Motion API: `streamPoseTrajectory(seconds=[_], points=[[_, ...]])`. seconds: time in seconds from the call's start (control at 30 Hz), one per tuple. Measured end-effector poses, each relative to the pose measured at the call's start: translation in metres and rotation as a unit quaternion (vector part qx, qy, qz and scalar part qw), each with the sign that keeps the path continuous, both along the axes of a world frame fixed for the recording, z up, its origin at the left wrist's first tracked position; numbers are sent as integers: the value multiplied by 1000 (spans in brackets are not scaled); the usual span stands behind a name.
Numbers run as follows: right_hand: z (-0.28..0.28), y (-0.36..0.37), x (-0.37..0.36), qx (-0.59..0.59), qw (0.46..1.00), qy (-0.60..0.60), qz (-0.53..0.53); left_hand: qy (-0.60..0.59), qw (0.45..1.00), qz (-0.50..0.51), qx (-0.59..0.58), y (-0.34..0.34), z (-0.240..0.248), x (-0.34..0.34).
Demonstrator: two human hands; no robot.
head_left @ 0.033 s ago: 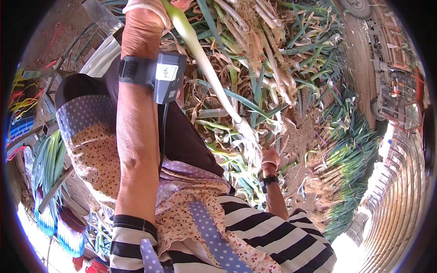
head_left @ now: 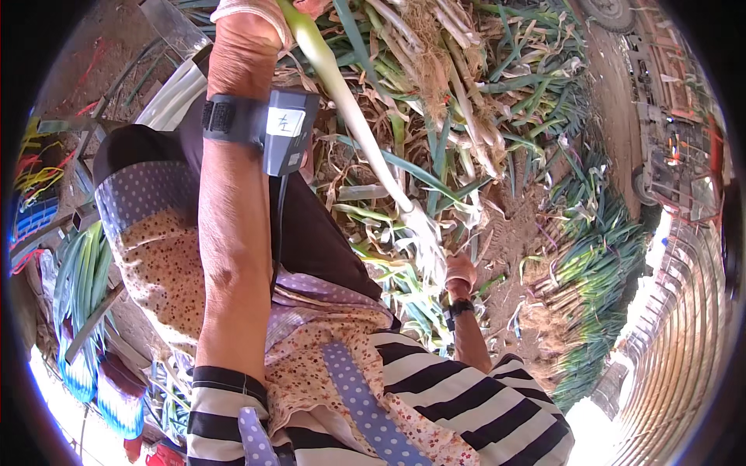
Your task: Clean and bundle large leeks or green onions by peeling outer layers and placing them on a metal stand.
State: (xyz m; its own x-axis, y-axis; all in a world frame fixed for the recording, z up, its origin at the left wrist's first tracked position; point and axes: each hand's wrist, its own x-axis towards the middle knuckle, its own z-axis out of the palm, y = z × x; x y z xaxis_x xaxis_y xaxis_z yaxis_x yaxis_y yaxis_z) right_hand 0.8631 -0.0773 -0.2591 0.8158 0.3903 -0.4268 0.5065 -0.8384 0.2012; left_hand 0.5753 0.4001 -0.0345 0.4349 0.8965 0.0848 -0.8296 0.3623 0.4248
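Observation:
A long leek slants across the middle, its green part at the top and its white shank running down to the right. My left hand, in a pale glove and partly cut off by the upper edge, is closed around the green part. At the other end, white stringy strands fan out; I cannot tell whether they are roots or peeled skin. My right hand, also gloved, is closed at these strands, with its fingertips partly hidden. A strapped box sits on my left forearm.
Loose leeks with dry roots lie beyond the shank, over scattered leaves and peelings. A long row of leeks lines the right side. Bundled leeks stand at the left, near a blue crate. A wheeled vehicle is at far right.

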Motion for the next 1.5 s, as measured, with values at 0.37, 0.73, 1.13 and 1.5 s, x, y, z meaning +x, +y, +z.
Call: streamPoseTrajectory(seconds=[0.37, 0.73, 1.13, 1.5], points=[[10, 20, 9, 120, 991, 63, 16, 69, 996, 39, -39, 2, -5, 2], [109, 160, -112, 319, 915, 233, 84, 167, 968, 145, -114, 14, -11, 17], [223, 98, -160, 362, 851, 147, 352, 112, 930, 272, -222, 66, -37, -18], [103, -38, -73, 53, 991, 34, 120, 123, 848, 516, 14, 25, 41, -116]])
